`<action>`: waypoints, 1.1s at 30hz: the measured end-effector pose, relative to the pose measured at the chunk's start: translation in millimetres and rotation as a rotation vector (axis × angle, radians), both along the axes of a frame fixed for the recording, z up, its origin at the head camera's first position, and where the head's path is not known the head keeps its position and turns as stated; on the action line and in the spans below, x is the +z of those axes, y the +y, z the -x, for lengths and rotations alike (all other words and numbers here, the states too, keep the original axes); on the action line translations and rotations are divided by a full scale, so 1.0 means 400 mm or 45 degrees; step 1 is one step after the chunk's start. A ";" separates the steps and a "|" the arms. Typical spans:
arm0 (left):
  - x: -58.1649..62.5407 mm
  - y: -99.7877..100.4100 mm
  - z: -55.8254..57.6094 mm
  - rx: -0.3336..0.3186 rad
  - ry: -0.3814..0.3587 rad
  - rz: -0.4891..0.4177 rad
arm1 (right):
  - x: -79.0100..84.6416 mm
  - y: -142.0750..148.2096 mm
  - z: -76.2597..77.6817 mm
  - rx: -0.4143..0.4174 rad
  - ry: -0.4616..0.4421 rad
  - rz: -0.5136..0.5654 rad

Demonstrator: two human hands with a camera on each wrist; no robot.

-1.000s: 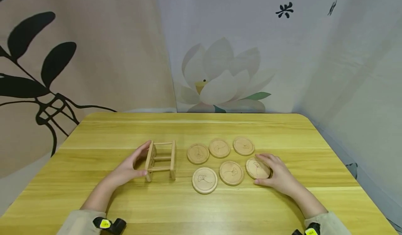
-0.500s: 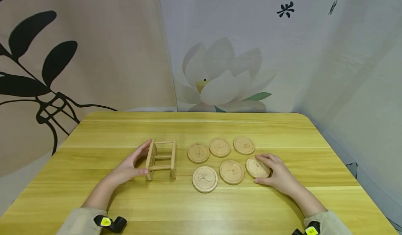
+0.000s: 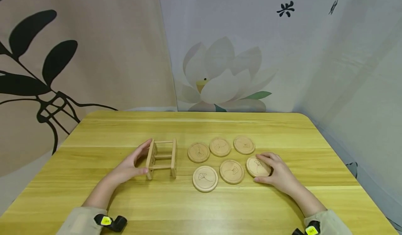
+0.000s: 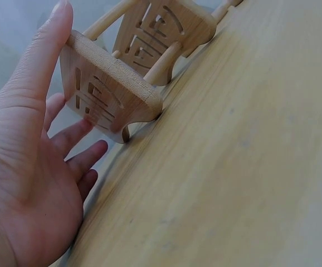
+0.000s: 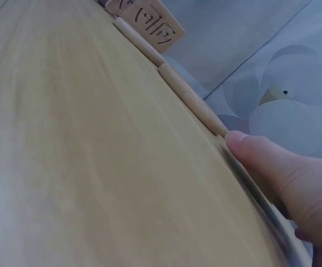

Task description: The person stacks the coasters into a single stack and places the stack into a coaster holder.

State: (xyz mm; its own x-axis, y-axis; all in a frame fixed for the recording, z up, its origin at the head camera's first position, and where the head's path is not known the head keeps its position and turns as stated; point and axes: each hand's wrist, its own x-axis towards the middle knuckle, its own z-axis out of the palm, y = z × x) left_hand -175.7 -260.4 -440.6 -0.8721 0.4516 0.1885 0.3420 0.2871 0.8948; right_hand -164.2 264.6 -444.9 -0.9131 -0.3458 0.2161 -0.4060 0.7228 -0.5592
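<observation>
A small wooden coaster rack (image 3: 173, 158), with two end panels joined by rods, stands left of centre on the table. My left hand (image 3: 127, 169) holds its left panel, thumb at the near edge and fingertips at the far edge. In the left wrist view, cut-out characters show on the rack (image 4: 94, 92) and the fingers spread along its panel. At the right, my right hand (image 3: 278, 174) grips a round wooden coaster (image 3: 255, 168) by its rim between thumb and fingers. That coaster lies flat, a plant line drawing facing up, its right side partly covered by the hand.
Two other coasters, one at the left (image 3: 205, 179) and one in the middle (image 3: 231, 172), share the near row. Behind them lie three more, including the far-right coaster (image 3: 244, 145). A printed curtain (image 3: 232, 53) hangs beyond the wooden table (image 3: 201, 214).
</observation>
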 end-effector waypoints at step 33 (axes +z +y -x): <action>0.000 0.000 0.000 -0.002 0.009 0.009 | 0.016 -0.086 -0.010 0.085 0.108 0.150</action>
State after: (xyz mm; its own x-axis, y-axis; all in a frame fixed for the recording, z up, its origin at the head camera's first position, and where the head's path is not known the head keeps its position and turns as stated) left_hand -175.7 -260.5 -440.5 -0.8699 0.4546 0.1916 0.3490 0.2926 0.8903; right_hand -160.3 230.4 -438.6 -0.8657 -0.3727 0.3341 -0.5003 0.6240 -0.6003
